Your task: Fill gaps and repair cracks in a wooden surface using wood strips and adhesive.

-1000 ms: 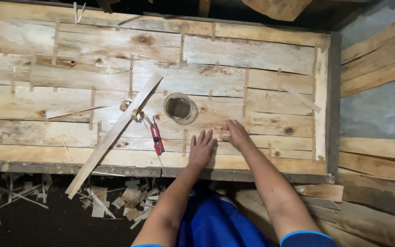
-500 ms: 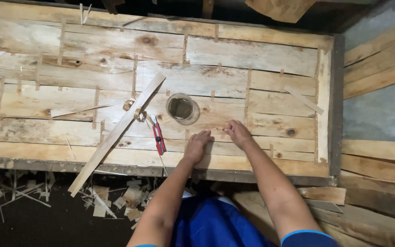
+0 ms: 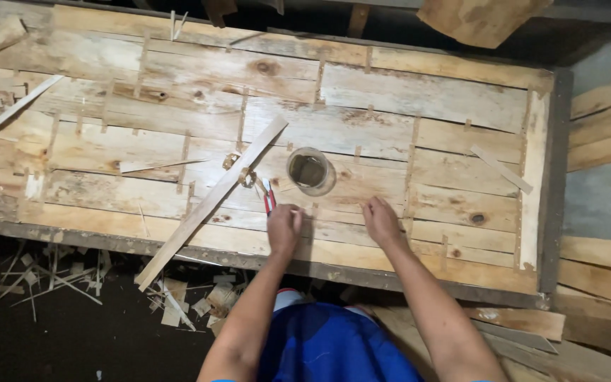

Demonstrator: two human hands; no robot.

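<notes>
My left hand (image 3: 284,228) lies on the wooden panel (image 3: 178,152) near its front edge, fingers curled over the lower ends of the red-handled pliers (image 3: 268,197). Whether it grips them is unclear. The pliers' jaws point up toward a small knot of bent metal (image 3: 247,175) beside a long diagonal wooden slat (image 3: 210,201). My right hand (image 3: 382,221) rests palm down on the panel to the right, fingers spread, holding nothing. A round glass jar (image 3: 310,171) stands just above and between my hands.
A short loose slat (image 3: 501,168) lies at the panel's right side, and thin strips (image 3: 153,165) at the left. Wood offcuts and splinters (image 3: 178,301) litter the dark floor below the front edge. Stacked planks (image 3: 606,127) lean at the right.
My left hand has slid left across the panel onto the pliers' handle ends. My right hand has stayed flat. The view has shifted slightly.
</notes>
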